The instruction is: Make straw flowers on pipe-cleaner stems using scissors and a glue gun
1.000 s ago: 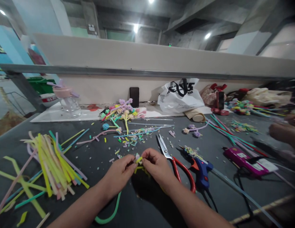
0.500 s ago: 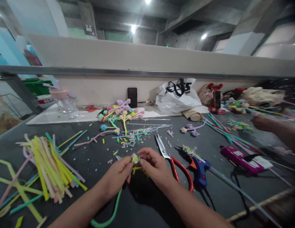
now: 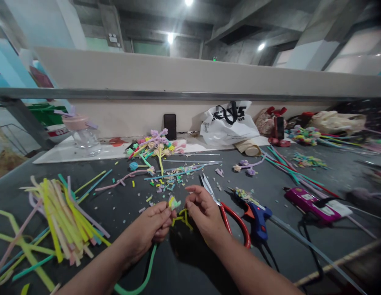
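My left hand (image 3: 150,221) is closed in a pinch on a fluffy pipe cleaner flower (image 3: 174,203) with yellow, white and pale green tufts. From beneath that hand a green pipe cleaner stem (image 3: 149,272) curves toward the front edge; where it joins the flower is hidden. My right hand (image 3: 205,213) is just right of the flower, apart from it, fingers loosely curled and nothing seen between them. Close to its thumb are bent yellow pipe cleaner pieces (image 3: 184,219). Red-handled scissors (image 3: 224,211) lie beside my right hand, blades pointing away.
A blue glue gun (image 3: 259,221) and a purple device (image 3: 313,205) with cords lie to the right. At left is a pile of pipe cleaners (image 3: 64,217). Finished flowers (image 3: 156,147), small clippings (image 3: 168,180), a clear bottle (image 3: 86,135) and a white bag (image 3: 230,125) are farther back.
My right hand has let go of the flower and moved slightly right. My left hand keeps hold of it. The co-worker's hand at the right has gone from its place.
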### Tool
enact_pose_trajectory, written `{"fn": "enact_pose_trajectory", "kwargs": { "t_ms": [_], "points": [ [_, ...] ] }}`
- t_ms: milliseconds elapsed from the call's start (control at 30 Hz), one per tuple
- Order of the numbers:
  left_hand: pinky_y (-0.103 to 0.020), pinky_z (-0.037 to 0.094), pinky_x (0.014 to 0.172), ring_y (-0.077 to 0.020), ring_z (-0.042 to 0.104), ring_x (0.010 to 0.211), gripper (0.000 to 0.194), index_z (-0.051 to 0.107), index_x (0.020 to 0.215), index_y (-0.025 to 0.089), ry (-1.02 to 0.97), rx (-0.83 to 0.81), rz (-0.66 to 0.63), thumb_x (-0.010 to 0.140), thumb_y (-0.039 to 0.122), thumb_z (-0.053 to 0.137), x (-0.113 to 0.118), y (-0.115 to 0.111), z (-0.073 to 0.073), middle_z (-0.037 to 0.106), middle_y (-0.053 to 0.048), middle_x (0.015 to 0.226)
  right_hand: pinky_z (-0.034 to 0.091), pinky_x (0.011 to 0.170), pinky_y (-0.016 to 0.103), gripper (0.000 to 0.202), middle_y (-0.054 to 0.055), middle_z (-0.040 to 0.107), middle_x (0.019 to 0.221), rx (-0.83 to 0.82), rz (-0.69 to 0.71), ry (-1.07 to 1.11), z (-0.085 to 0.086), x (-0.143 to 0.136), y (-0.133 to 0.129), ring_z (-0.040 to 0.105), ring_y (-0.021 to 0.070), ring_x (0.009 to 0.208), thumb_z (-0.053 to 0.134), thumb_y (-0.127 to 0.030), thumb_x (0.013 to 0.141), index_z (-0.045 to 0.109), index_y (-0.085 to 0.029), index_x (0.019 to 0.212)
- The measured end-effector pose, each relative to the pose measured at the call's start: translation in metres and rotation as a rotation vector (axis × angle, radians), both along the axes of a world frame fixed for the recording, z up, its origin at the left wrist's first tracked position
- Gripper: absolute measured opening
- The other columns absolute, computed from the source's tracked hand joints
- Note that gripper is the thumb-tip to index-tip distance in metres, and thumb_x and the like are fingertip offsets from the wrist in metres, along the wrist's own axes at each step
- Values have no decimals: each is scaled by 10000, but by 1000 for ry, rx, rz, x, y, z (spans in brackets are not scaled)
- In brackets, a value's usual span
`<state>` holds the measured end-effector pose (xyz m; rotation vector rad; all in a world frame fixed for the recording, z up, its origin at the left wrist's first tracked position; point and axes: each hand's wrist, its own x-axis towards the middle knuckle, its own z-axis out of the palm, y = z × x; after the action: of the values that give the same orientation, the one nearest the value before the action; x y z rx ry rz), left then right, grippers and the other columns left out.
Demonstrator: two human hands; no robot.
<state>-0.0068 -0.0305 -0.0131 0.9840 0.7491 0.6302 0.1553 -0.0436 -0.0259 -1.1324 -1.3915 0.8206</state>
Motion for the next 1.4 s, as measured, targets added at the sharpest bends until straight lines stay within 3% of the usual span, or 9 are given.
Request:
{"fn": "enact_pose_trajectory", "kwargs": {
  "t_ms": [200,333,533,700,833,933,1033,1200,1400],
  "points": [
    [-182,60,396,2,155,367,258,440,758,160,-2,-1,56,788,402,525,-6,7,-3,294,103,527,399,596,217,264,-20,524,727,54,-53,-78,-3,0,1,503,107,636,471,-165,787,477,-209,1048],
    [-171,59,390,3,157,365,252,444,767,159,-24,1,118,789,397,524,-13,14,-5,289,107,522,418,612,233,241,-6,537,731,40,-130,-137,5,1,2,524,126,664,456,-164,782,491,-192,1019],
    [-170,75,389,-2,162,386,231,466,789,153,-47,32,135,809,379,509,-17,19,-10,295,99,534,423,670,264,190,21,603,807,93,-97,-714,41,16,-11,554,147,718,438,-108,769,580,-205,852],
    [-177,70,387,-5,166,386,220,461,784,153,-33,28,111,828,369,476,-18,18,-9,307,93,539,428,650,267,175,14,631,770,-3,-136,-971,55,43,-26,581,163,726,435,-136,769,591,-213,792],
    [-181,62,387,-4,153,381,217,459,795,158,-27,31,74,839,370,457,-17,17,-9,315,94,540,438,622,261,175,18,653,769,-93,-243,-1020,49,81,-45,605,168,699,409,-235,800,584,-222,809],
    [-180,69,389,-4,159,385,236,465,797,158,-29,36,38,842,388,450,-16,16,-12,321,90,552,455,623,275,235,57,673,815,-195,-482,-1009,37,117,-61,629,195,718,394,-327,790,579,-206,870],
    [-182,71,389,-6,159,385,244,470,788,157,-24,28,18,836,396,457,-16,15,-15,320,89,547,452,591,294,275,67,680,744,-385,-610,-1078,23,145,-70,639,227,679,382,-401,775,579,-210,799],
    [-180,74,391,-6,165,381,248,471,782,157,-18,16,17,826,401,471,-14,15,-15,327,87,544,447,610,345,528,126,683,723,-730,-535,-1110,14,153,-62,648,304,759,254,-632,782,565,-216,686],
    [-180,80,391,-5,172,379,240,483,797,153,-17,15,-1,828,391,472,-13,13,-11,346,80,555,434,558,340,539,142,672,696,-828,-540,-1116,20,150,-41,642,312,719,283,-658,749,550,-211,608]
  ]
}}
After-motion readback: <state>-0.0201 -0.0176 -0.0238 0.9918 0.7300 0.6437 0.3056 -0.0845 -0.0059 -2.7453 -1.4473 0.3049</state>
